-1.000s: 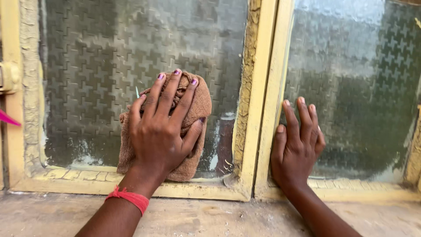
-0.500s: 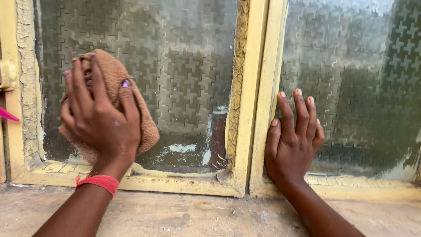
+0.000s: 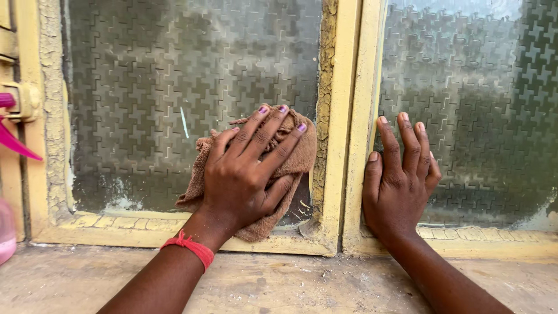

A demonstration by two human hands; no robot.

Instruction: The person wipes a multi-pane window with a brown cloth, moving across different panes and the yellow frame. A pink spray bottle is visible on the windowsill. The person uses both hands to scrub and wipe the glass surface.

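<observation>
Cloth (image 3: 293,166), brown, soft, limp, light: left hand (image 3: 244,177) spread flat on it, pinning it against textured window pane (image 3: 145,87); best held by palm pressure. Right hand (image 3: 401,180) open, flat on neighbouring pane (image 3: 488,104), fragile.

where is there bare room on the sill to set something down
The sill is bare between the pink spray bottle at far left and the left forearm, and again in the wedge between the two forearms. It is crowded where the left hand presses the brown cloth and the right hand rests on the frame.
</observation>
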